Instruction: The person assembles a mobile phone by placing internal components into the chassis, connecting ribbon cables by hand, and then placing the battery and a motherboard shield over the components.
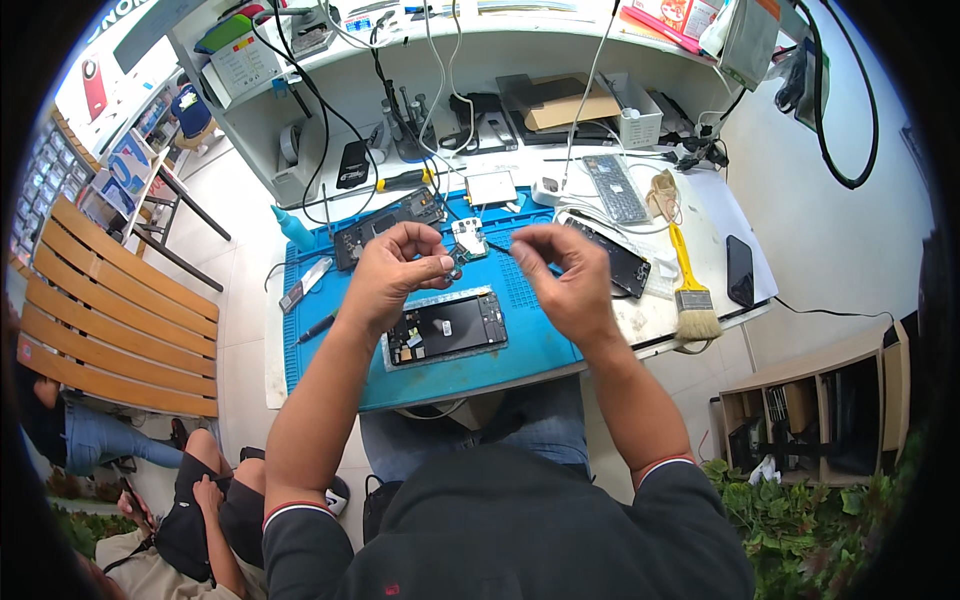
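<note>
My left hand point(400, 265) is closed in a pinch above the blue work mat point(545, 335). Between its thumb and fingers sits a small greenish phone part point(457, 262), partly covered by the fingertips. To its right, my right hand point(568, 280) is also pinched, with a thin dark tool point(498, 248) poking out toward that part; its exact kind is unclear. Below both hands lies an opened phone point(452, 330), its dark inside facing up. Just behind the fingers rests a white and green piece point(467, 236). A dark phone frame point(385, 228) lies beyond my left hand.
Right of the mat are another phone frame point(612, 258), a yellow-handled brush point(690, 290) and a black phone point(740, 270). On the left stand a blue bottle point(293, 228) and a pen-like tool point(318, 327). Cables point(432, 90) hang over the bench's back. People sit at lower left.
</note>
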### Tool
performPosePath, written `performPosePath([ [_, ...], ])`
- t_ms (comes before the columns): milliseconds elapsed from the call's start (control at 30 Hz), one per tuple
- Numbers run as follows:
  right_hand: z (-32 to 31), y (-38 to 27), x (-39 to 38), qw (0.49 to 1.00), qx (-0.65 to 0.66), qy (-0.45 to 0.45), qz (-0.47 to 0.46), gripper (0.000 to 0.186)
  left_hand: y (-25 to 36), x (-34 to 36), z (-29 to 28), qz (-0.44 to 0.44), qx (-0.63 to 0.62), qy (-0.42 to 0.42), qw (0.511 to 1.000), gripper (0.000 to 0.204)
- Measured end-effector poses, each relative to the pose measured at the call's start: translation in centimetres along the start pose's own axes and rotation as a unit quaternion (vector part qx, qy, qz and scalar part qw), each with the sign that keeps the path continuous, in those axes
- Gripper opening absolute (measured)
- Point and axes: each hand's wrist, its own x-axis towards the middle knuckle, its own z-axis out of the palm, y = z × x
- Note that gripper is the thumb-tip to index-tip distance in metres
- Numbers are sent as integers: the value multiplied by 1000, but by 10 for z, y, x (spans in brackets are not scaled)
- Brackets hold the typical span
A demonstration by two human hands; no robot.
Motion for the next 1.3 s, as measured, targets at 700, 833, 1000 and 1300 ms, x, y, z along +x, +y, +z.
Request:
performPosePath([
  [700, 10, 17, 12, 944, 190, -198, 186, 25, 0, -14, 14, 37, 54, -33, 997, 39],
  [833, 10, 19, 3, 944, 167, -187, 216, 27, -9, -11, 9, 15, 64, -43, 997, 29],
  [1000, 0, 26, -3, 978, -36, -161, 126, 26, -11, -9, 5, -23, 118, -21, 992, 27],
  [1300, 2, 40, 15, 926, -174, -334, 30, 22, -9, -4, -13, -8, 135, 13, 991, 28],
])
